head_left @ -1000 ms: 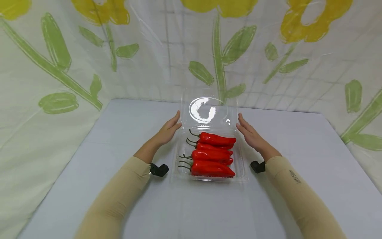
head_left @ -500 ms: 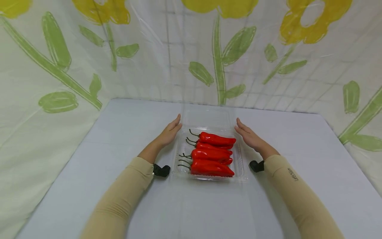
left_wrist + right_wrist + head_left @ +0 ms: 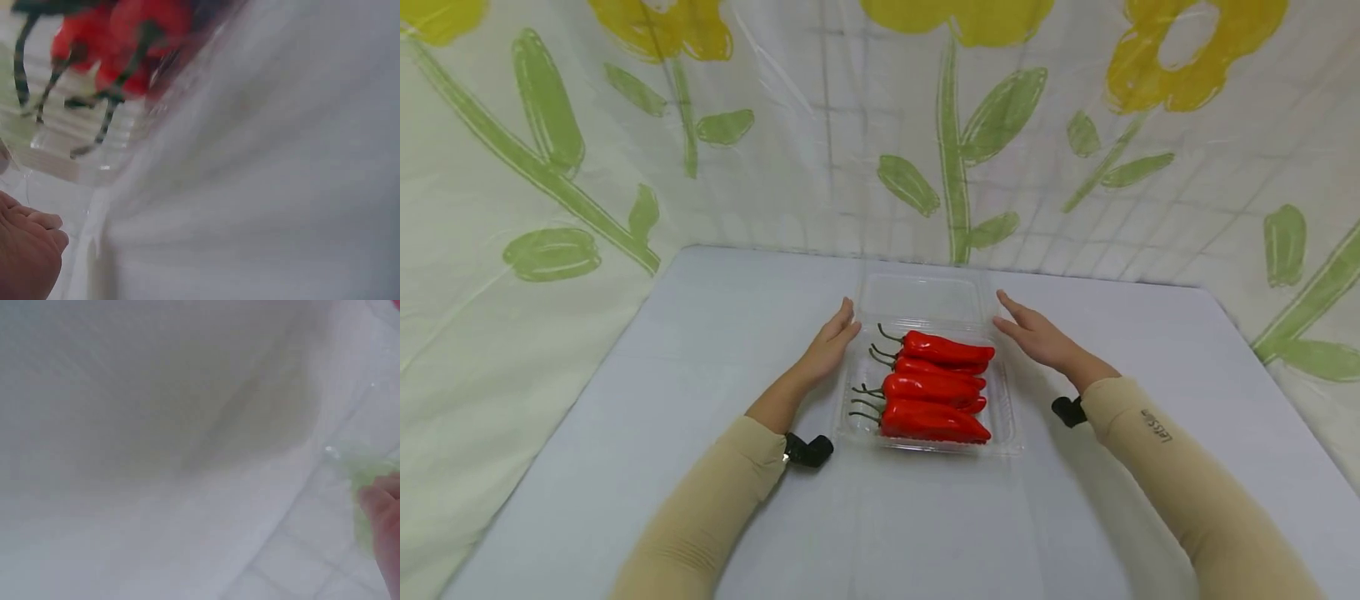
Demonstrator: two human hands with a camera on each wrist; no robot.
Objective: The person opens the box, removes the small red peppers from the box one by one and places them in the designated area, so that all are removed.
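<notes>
A clear plastic clamshell box (image 3: 1007, 425) lies on the table in the head view, holding several red peppers (image 3: 932, 387) side by side. Their green stems (image 3: 867, 408) point left. The box's lid (image 3: 917, 296) leans back on the far side. Beside the hinge on the left is my left hand (image 3: 822, 354), its fingers straight. My right hand (image 3: 1039, 337) is at the opposite side, fingers extended toward the lid. Whether either hand touches the plastic I cannot tell. The left wrist view shows my left hand (image 3: 28, 250) below blurred pepper stems (image 3: 122, 75); the right wrist view catches my right hand (image 3: 387, 515).
A pale cloth-covered table (image 3: 700, 333) extends on both sides of the box. Behind it hangs a white curtain (image 3: 775, 167) with painted flowers. A black wrist camera (image 3: 808, 451) sits under my left wrist, another (image 3: 1067, 411) under my right.
The lid has dropped back from a raised, glaring position to a lower one. My right hand has shifted slightly right over the last half second. The peppers stay in place.
</notes>
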